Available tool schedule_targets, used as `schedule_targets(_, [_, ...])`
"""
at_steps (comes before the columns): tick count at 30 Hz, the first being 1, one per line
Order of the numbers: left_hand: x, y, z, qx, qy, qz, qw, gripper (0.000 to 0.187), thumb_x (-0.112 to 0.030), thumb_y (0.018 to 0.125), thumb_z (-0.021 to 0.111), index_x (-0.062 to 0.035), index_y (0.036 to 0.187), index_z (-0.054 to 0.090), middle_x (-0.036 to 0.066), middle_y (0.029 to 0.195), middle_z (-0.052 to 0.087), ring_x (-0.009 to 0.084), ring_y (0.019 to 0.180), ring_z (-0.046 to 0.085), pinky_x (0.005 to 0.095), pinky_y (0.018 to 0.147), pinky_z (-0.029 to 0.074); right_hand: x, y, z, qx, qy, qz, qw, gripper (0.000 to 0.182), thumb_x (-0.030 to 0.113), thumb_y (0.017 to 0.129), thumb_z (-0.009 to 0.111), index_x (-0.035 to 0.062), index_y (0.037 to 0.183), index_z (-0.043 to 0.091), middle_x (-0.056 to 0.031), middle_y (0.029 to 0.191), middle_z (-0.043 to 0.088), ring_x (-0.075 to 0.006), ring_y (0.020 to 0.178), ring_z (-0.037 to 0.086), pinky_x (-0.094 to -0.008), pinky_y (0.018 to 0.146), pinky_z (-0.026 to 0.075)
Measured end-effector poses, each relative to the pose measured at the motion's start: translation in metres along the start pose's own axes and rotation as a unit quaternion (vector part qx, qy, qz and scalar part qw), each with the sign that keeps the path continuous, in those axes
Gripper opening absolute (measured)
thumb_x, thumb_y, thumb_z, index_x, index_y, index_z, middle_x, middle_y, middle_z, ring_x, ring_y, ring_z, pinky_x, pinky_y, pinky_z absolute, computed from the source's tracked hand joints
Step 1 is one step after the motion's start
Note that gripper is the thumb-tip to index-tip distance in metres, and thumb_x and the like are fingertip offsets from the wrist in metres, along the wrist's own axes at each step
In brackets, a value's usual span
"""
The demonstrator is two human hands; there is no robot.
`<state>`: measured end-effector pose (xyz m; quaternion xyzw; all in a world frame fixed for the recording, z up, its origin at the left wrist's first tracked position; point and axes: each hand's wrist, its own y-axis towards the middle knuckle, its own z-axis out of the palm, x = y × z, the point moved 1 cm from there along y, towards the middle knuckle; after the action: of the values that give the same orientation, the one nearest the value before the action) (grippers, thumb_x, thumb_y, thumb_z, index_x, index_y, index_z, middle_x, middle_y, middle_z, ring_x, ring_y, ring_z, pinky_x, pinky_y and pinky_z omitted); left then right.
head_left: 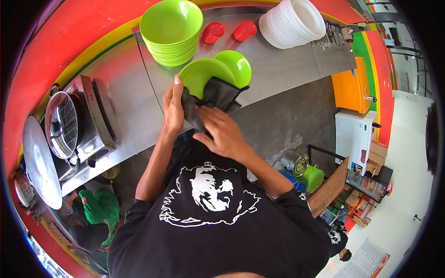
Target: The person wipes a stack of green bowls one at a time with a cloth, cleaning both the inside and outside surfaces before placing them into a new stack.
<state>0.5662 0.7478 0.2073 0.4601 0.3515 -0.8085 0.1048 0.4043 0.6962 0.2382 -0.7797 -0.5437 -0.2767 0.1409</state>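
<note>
A green bowl [200, 72] is tilted up in my left hand [173, 105], whose fingers and thumb grip its left rim. A dark cloth [219, 94] lies bunched over the bowl's lower part. My right hand [221, 131] presses on the cloth from the near side, its fingertips partly hidden in the folds. Just behind the held bowl, another green bowl [239, 68] rests on the metal counter [125, 88]. A tall stack of green bowls [170, 32] stands beyond my left hand.
Two red cups [212, 32] [244, 30] and a stack of white plates [292, 23] stand along the counter's back. Left is a stove with a glass-lidded pan [62, 125]. A person in green [99, 208] is at lower left, another person [337, 238] at lower right.
</note>
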Motion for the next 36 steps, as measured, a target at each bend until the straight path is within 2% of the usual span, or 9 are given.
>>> schedule_targets(9, [0.001, 0.012, 0.008, 0.009, 0.059, 0.161, 0.985, 0.061, -0.048, 0.106, 0.045, 0.0005, 0.141, 0.053, 0.009, 0.123, 0.065, 0.0166, 0.113, 0.058, 0.0311, 0.101, 0.043, -0.015, 0.006, 0.009, -0.009, -0.156, 0.05, 0.986, 0.085, 0.062, 0.092, 0.05, -0.0044, 0.145, 0.044, -0.0246, 0.151, 0.042, -0.0391, 0.14, 0.041, -0.052, 0.116, 0.03])
schedule_targets(12, [-0.004, 0.007, 0.002, 0.037, 0.017, 0.079, 0.996, 0.06, -0.048, 0.106, 0.046, -0.0009, 0.141, 0.054, 0.005, 0.112, 0.065, 0.0127, 0.097, 0.057, 0.0271, 0.087, 0.045, 0.005, 0.007, 0.022, 0.012, 0.005, 0.037, 0.999, 0.089, 0.065, 0.097, 0.041, -0.0085, 0.146, 0.037, -0.0288, 0.149, 0.042, -0.0424, 0.139, 0.042, -0.0526, 0.116, 0.03])
schedule_targets(17, [0.005, 0.002, 0.002, -0.031, 0.009, 0.128, 0.991, 0.053, -0.047, 0.106, 0.046, -0.0015, 0.129, 0.061, 0.001, 0.098, 0.062, 0.008, 0.084, 0.051, 0.0239, 0.073, 0.043, 0.022, 0.036, 0.022, -0.06, 0.288, 0.077, 0.953, 0.091, 0.066, 0.099, 0.035, -0.0118, 0.146, 0.031, -0.0325, 0.145, 0.044, -0.0457, 0.135, 0.044, -0.0525, 0.114, 0.033])
schedule_targets(21, [-0.007, -0.004, -0.009, -0.035, 0.003, 0.145, 0.989, 0.052, -0.045, 0.106, 0.045, 0.0014, 0.125, 0.061, 0.005, 0.103, 0.064, 0.0111, 0.092, 0.056, 0.027, 0.082, 0.046, 0.022, 0.023, 0.019, -0.054, 0.126, -0.019, 0.99, 0.081, 0.062, 0.099, 0.042, -0.0085, 0.139, 0.043, -0.0302, 0.137, 0.052, -0.0435, 0.132, 0.048, -0.0532, 0.112, 0.035])
schedule_targets(22, [-0.012, -0.004, -0.009, -0.037, -0.005, 0.159, 0.987, 0.053, -0.045, 0.106, 0.045, 0.0024, 0.125, 0.061, 0.006, 0.104, 0.065, 0.012, 0.094, 0.058, 0.0279, 0.083, 0.047, 0.021, 0.016, 0.011, -0.033, 0.057, -0.044, 0.997, 0.063, 0.043, 0.094, 0.061, -0.0051, 0.133, 0.052, -0.0222, 0.138, 0.055, -0.0371, 0.132, 0.05, -0.051, 0.112, 0.037])
schedule_targets(26, [-0.027, -0.007, 0.003, -0.006, -0.016, 0.133, 0.991, 0.049, -0.036, 0.104, 0.05, 0.0045, 0.13, 0.058, 0.01, 0.112, 0.066, 0.0153, 0.104, 0.06, 0.0298, 0.093, 0.046, -0.012, 0.005, -0.007, -0.005, -0.043, -0.054, 0.998, 0.065, 0.011, 0.072, 0.075, 0.0021, 0.134, 0.056, -0.0084, 0.142, 0.057, -0.0271, 0.134, 0.05, -0.0462, 0.113, 0.038])
schedule_targets(28, [-0.03, -0.008, 0.008, 0.024, -0.047, 0.069, 0.996, 0.047, -0.026, 0.098, 0.055, 0.0038, 0.134, 0.055, 0.011, 0.121, 0.064, 0.017, 0.112, 0.058, 0.0311, 0.101, 0.042, -0.025, 0.006, -0.008, -0.02, -0.066, -0.077, 0.995, 0.063, 0.011, 0.074, 0.074, 0.0024, 0.134, 0.056, -0.0079, 0.142, 0.056, -0.0263, 0.133, 0.05, -0.0455, 0.112, 0.038])
schedule_targets(32, [-0.013, -0.016, 0.034, 0.033, -0.019, 0.154, 0.987, 0.055, -0.025, 0.093, 0.06, 0.0004, 0.14, 0.047, 0.009, 0.122, 0.059, 0.0165, 0.111, 0.055, 0.0309, 0.097, 0.042, -0.026, 0.008, -0.013, -0.086, 0.01, -0.066, 0.994, 0.048, 0.012, 0.08, 0.072, 0.0007, 0.125, 0.061, -0.0133, 0.134, 0.061, -0.0275, 0.129, 0.054, -0.0458, 0.11, 0.04])
schedule_targets(36, [0.019, -0.007, 0.041, -0.041, -0.1, 0.13, 0.986, 0.041, -0.027, 0.097, 0.053, 0.0008, 0.127, 0.056, 0.009, 0.108, 0.065, 0.0187, 0.098, 0.061, 0.0316, 0.088, 0.048, -0.019, 0.0, -0.01, -0.104, 0.074, -0.064, 0.99, 0.039, 0.019, 0.085, 0.071, -0.001, 0.118, 0.063, -0.0172, 0.126, 0.064, -0.0309, 0.125, 0.057, -0.0468, 0.108, 0.041])
